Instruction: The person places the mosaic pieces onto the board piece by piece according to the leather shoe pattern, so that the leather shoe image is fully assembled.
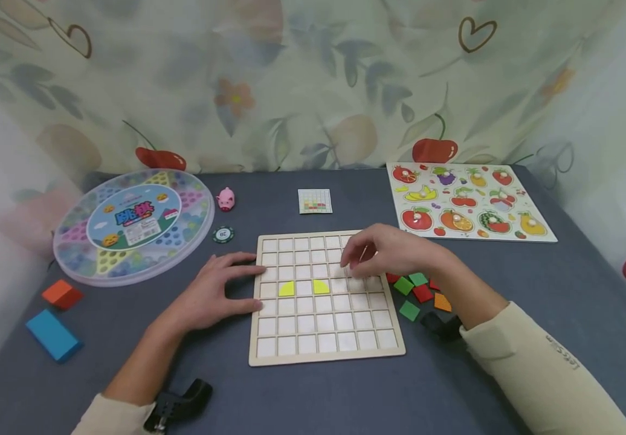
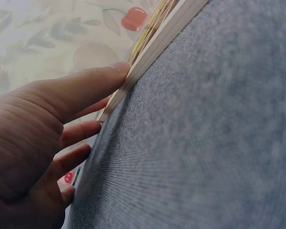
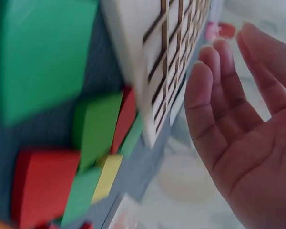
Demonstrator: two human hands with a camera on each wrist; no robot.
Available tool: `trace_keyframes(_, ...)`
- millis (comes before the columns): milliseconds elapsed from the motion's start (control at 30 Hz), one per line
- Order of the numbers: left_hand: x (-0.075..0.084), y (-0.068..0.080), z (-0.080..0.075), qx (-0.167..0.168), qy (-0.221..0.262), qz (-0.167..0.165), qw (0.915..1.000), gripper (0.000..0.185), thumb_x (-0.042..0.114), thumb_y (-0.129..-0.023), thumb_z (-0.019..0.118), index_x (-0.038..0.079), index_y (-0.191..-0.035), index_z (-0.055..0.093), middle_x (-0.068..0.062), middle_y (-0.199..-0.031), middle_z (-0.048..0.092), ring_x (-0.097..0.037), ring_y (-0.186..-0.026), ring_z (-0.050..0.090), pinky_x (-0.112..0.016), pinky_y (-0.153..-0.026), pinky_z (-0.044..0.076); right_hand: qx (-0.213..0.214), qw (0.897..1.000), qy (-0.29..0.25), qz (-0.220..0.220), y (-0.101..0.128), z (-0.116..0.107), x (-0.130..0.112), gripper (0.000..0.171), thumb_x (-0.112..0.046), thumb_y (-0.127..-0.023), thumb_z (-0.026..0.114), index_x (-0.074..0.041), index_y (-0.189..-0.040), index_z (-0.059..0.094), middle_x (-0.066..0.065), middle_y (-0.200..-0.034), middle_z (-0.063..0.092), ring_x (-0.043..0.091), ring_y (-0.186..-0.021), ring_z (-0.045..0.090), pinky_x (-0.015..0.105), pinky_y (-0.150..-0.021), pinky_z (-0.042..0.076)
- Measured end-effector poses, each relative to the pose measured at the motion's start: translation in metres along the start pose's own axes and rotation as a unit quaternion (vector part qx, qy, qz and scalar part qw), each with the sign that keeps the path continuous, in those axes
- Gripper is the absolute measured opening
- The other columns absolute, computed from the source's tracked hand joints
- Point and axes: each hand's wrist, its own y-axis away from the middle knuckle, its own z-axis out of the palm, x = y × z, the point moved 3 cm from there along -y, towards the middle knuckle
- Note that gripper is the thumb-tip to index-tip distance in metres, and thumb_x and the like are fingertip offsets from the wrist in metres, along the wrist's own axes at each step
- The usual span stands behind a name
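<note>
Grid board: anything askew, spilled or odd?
Nothing stands out. The grid board lies flat and roughly square to the table edge, two yellow pieces seated in cells. Loose tiles sit in a pile right of it. Left hand rests on its left edge.

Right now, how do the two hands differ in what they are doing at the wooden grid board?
The left hand lies flat on the table, fingers straight, touching the left edge of the grid board. The right hand is raised above the board's upper right part, fingers loosely bent downward, and it holds nothing in the right wrist view. The left hand is beside the board; the right hand is over it. Both come from cream sleeves.
</note>
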Motion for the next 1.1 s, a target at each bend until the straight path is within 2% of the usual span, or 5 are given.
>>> trace_keyframes(167,0.001,-0.001,0.0,0.0,0.001,-0.002,1.0,0.061,0.042,-0.087,0.083,0.017,-0.14,0.066,-0.017,-0.155,0.048,-0.042,-0.148,0.037,-0.072,-0.123,0.003,0.02,0.999,0.01,0.038,0.017,-0.017,0.016,0.016,-0.012,-0.094,0.075,-0.01,-0.109,0.076,0.004,-0.098,0.071,0.022,-0.093,0.063,0.035,-0.078,0.057)
trace_keyframes(367,-0.002,0.004,0.001,-0.003,-0.003,-0.007,1.0,0.061,0.042,-0.087,0.083,0.016,-0.14,0.066,-0.017,-0.155,0.048,-0.043,-0.148,0.036,-0.072,-0.122,0.003,0.039,0.994,0.088,0.053,0.029,-0.024,0.035,0.013,-0.009,-0.09,0.077,-0.008,-0.102,0.074,0.002,-0.089,0.069,0.019,-0.084,0.061,0.032,-0.075,0.054)
trace_keyframes(633,-0.002,-0.001,0.001,0.0,0.001,-0.001,1.0,0.061,0.043,-0.088,0.082,0.018,-0.141,0.066,-0.016,-0.156,0.047,-0.042,-0.149,0.036,-0.071,-0.123,0.002,0.045,0.98,0.163,0.106,0.036,-0.033,0.054,0.015,-0.014,-0.088,0.08,-0.012,-0.102,0.075,0.003,-0.094,0.068,0.019,-0.087,0.059,0.032,-0.075,0.052)
trace_keyframes(900,-0.003,-0.002,0.0,-0.001,0.003,-0.007,1.0,0.061,0.038,-0.087,0.084,0.017,-0.141,0.066,-0.016,-0.157,0.046,-0.041,-0.15,0.035,-0.069,-0.124,0.001,0.05,0.984,0.137,0.104,0.037,-0.034,0.057,0.018,-0.016,-0.085,0.083,-0.012,-0.091,0.067,0.002,-0.086,0.063,0.019,-0.081,0.057,0.032,-0.07,0.048)
trace_keyframes(1100,-0.003,-0.001,0.0,-0.002,0.004,-0.008,1.0,0.061,0.038,-0.087,0.084,0.017,-0.141,0.066,-0.016,-0.157,0.046,-0.041,-0.15,0.035,-0.069,-0.124,0.001,0.041,0.989,0.081,0.119,0.037,-0.037,0.059,0.015,-0.015,-0.089,0.08,-0.009,-0.094,0.068,0.004,-0.08,0.064,0.019,-0.072,0.057,0.033,-0.065,0.05)
